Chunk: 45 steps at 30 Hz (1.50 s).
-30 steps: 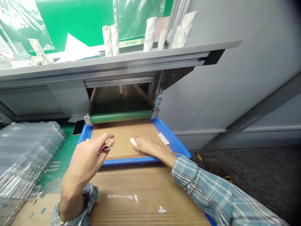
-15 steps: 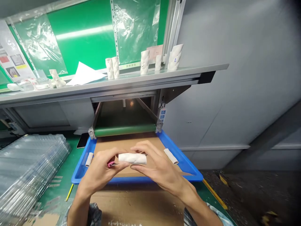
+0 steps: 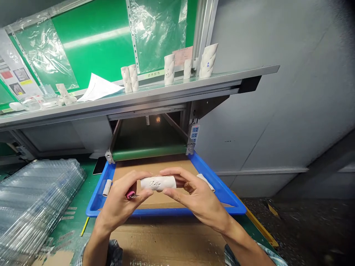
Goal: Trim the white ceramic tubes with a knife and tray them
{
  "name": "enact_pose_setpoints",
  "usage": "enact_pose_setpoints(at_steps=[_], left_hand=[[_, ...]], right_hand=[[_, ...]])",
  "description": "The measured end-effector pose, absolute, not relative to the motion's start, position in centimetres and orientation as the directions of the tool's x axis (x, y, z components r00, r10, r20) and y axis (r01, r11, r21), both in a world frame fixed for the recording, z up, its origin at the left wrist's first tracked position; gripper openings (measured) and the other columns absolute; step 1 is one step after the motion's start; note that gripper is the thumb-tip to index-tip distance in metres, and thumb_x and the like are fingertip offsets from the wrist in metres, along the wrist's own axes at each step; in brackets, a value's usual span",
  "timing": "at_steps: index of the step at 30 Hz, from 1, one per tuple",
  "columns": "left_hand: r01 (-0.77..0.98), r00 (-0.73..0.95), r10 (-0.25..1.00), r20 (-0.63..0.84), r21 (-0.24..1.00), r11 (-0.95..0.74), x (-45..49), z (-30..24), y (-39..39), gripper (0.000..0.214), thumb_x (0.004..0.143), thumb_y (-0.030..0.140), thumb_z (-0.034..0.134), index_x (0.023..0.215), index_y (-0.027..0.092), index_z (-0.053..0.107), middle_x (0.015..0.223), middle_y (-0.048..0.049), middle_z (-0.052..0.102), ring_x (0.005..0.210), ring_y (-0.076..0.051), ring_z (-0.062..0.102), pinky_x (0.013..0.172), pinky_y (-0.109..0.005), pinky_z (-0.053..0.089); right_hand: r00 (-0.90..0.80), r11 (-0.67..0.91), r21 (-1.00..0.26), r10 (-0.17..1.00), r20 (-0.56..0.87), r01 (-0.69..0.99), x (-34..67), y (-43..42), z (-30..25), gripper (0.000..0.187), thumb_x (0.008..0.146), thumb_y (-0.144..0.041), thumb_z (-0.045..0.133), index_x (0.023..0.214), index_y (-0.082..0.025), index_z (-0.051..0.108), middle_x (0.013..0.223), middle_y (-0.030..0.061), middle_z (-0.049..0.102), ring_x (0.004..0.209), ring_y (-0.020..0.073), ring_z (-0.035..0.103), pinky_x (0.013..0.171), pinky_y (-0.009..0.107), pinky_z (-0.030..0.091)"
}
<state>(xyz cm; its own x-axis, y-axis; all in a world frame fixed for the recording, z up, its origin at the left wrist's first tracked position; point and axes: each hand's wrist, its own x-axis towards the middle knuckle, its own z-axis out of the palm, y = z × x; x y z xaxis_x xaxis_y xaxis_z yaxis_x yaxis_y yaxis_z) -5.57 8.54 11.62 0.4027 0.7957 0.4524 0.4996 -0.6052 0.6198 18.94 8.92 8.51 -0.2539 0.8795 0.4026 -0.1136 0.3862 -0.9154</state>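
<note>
A white tube [image 3: 158, 183] with dark script lettering and a faintly wavy surface is held level above the blue tray [image 3: 155, 212]. My left hand [image 3: 120, 195] pinches its left end between thumb and fingers. In that same palm sits a small pink-handled tool [image 3: 131, 194] with a thin metal tip; its kind is partly hidden. My right hand [image 3: 201, 197] closes on the tube's right end, thumb below and fingers above and behind. A similar white tube [image 3: 107, 187] lies at the tray's left side, another white tube [image 3: 206, 182] at its right, partly behind my right hand.
A green conveyor belt [image 3: 149, 142] ends over the tray, with one white tube [image 3: 147, 120] far back on it. Stacked clear plastic trays [image 3: 41, 195] stand at left. Above runs a shelf [image 3: 149, 96] with several white tubes and paper. A power strip [image 3: 195, 133] hangs beside the belt.
The tube has turned about its length, so dark lettering now faces me. My right-hand fingers have shifted along it. The view has moved slightly.
</note>
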Motion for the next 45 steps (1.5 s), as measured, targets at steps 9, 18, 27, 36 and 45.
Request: enact_pose_setpoints(at_steps=[9, 18, 27, 36, 45], left_hand=[[0.484, 0.406, 0.755, 0.515, 0.58, -0.655, -6.0, 11.6, 8.1, 0.033, 0.106, 0.048, 0.071, 0.129, 0.026, 0.077, 0.108, -0.0065, 0.081, 0.071, -0.015, 0.064, 0.066, -0.025, 0.051], [0.491, 0.412, 0.758, 0.505, 0.578, -0.652, -6.0, 11.8, 8.2, 0.032, 0.106, 0.048, 0.07, 0.129, 0.027, 0.077, 0.114, -0.0063, 0.081, 0.081, -0.016, 0.07, 0.069, -0.025, 0.052], [0.503, 0.394, 0.811, 0.432, 0.638, -0.584, -5.9, 11.8, 8.0, 0.037, 0.106, 0.045, 0.07, 0.136, 0.024, 0.073, 0.105, -0.007, 0.079, 0.078, -0.018, 0.065, 0.066, -0.027, 0.048], [0.548, 0.32, 0.833, 0.451, 0.63, -0.551, -5.5, 11.7, 8.0, 0.022, 0.103, 0.033, 0.067, 0.121, 0.022, 0.068, 0.084, 0.0013, 0.066, 0.062, -0.012, 0.05, 0.058, -0.024, 0.04], [0.689, 0.381, 0.817, 0.434, 0.456, -0.563, -5.0, 12.1, 6.3, 0.048, 0.102, 0.047, 0.068, 0.14, 0.024, 0.048, 0.096, -0.0004, 0.069, 0.079, -0.019, 0.066, 0.071, -0.031, 0.05]], right_hand=[[-0.249, 0.368, -0.913, 0.881, 0.403, -0.178, 18.7, 8.3, 8.8, 0.041, 0.091, -0.048, 0.09, 0.12, -0.022, 0.078, 0.11, 0.0073, 0.085, 0.094, 0.0212, 0.084, 0.093, 0.035, 0.071], [-0.218, 0.469, -0.873, 0.846, 0.487, -0.131, 18.8, 8.1, 8.7, 0.034, 0.095, -0.042, 0.087, 0.125, -0.027, 0.081, 0.12, 0.0062, 0.084, 0.107, 0.0217, 0.081, 0.097, 0.034, 0.069], [-0.182, 0.543, -0.826, 0.806, 0.564, -0.154, 18.8, 8.2, 8.5, 0.035, 0.1, -0.034, 0.082, 0.135, -0.031, 0.075, 0.13, 0.0067, 0.082, 0.119, 0.0221, 0.08, 0.106, 0.036, 0.067], [-0.21, 0.772, -0.59, 0.634, 0.745, 0.237, 18.7, 8.2, 8.2, 0.044, 0.103, -0.018, 0.073, 0.144, -0.032, 0.065, 0.134, 0.0054, 0.079, 0.126, 0.0233, 0.076, 0.111, 0.038, 0.064], [-0.254, 0.759, -0.524, 0.634, 0.731, 0.387, 17.2, 8.4, 7.3, 0.024, 0.106, -0.026, 0.069, 0.13, -0.027, 0.065, 0.115, 0.0043, 0.083, 0.101, 0.0216, 0.082, 0.091, 0.033, 0.069]])
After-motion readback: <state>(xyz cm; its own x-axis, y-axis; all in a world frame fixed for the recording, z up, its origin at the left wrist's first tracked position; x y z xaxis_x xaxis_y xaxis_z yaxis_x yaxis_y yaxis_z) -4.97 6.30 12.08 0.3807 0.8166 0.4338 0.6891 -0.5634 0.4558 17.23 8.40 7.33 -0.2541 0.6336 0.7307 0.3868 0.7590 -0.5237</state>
